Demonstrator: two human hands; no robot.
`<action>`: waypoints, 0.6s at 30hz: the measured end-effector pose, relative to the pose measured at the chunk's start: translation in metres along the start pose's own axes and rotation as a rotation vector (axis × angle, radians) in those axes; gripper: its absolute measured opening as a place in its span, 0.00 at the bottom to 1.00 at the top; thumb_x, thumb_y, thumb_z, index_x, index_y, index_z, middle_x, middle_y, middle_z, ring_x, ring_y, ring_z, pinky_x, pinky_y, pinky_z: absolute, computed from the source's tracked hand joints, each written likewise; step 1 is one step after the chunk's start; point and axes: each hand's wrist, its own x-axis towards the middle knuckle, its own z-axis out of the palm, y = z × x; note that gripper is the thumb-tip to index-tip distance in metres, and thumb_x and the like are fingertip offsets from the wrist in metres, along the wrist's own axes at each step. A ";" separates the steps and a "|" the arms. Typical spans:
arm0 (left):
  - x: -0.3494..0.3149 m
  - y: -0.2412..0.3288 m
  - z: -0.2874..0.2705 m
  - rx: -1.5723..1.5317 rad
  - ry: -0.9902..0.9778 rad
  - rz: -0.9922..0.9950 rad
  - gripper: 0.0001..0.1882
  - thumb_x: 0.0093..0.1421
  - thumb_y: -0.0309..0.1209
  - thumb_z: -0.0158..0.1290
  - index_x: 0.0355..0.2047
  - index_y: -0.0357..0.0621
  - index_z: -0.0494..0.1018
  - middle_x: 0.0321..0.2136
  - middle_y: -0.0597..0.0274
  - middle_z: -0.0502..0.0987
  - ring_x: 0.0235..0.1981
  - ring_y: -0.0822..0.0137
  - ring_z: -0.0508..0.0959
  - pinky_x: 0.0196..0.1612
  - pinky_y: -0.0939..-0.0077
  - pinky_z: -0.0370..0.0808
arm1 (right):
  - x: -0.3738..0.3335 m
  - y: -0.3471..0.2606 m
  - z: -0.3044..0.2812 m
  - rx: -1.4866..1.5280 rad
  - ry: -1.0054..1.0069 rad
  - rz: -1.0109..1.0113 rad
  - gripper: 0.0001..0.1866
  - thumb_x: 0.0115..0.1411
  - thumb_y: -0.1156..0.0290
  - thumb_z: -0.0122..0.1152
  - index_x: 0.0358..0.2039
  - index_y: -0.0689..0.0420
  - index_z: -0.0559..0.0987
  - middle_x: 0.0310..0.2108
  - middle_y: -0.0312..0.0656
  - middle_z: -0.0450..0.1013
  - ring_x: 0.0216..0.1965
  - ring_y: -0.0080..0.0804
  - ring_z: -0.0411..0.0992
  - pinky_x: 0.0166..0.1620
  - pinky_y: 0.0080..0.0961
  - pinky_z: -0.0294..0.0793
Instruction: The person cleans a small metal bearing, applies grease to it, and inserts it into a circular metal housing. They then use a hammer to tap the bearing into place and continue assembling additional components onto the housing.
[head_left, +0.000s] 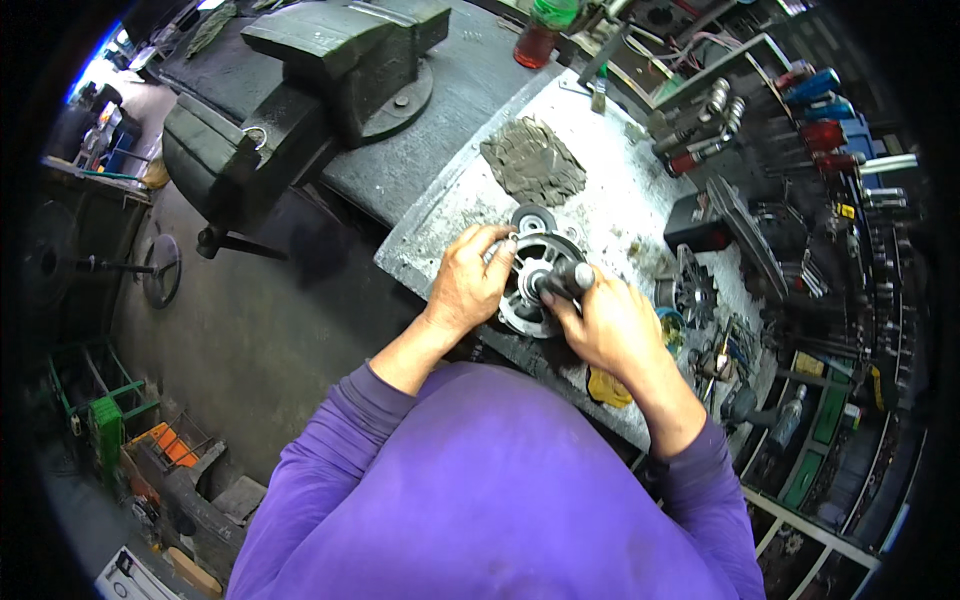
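The left hand (468, 278) pinches the rim of a round, silver spoked metal housing (531, 286). The right hand (612, 318) clasps a dark cylindrical tool (566, 281).

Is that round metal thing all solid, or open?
Open: the round metal thing has gaps showing between its spokes. The left hand holds its rim.

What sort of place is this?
Probably a mechanical repair workshop: a large vise stands on a dark bench, red- and blue-handled tools line the right side, and the left hand holds a spoked metal housing.
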 end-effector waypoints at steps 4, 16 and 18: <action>0.000 -0.001 0.000 -0.017 0.010 0.002 0.15 0.72 0.33 0.55 0.49 0.34 0.81 0.42 0.42 0.83 0.46 0.42 0.83 0.52 0.56 0.79 | -0.004 0.004 -0.005 0.093 0.088 -0.060 0.27 0.69 0.45 0.63 0.45 0.62 0.80 0.35 0.60 0.83 0.39 0.63 0.83 0.44 0.55 0.82; 0.002 -0.002 0.001 -0.009 0.022 0.022 0.14 0.71 0.32 0.56 0.48 0.33 0.81 0.42 0.42 0.83 0.45 0.42 0.84 0.50 0.57 0.80 | -0.004 0.002 -0.004 0.144 0.038 -0.078 0.25 0.68 0.49 0.65 0.45 0.63 0.81 0.35 0.60 0.83 0.40 0.64 0.82 0.46 0.53 0.81; 0.001 -0.002 0.002 -0.022 0.015 0.006 0.14 0.71 0.32 0.56 0.48 0.34 0.81 0.42 0.42 0.83 0.46 0.42 0.84 0.51 0.57 0.80 | -0.010 0.001 -0.007 0.198 0.122 -0.076 0.25 0.69 0.49 0.64 0.45 0.63 0.80 0.34 0.59 0.83 0.37 0.64 0.82 0.42 0.54 0.82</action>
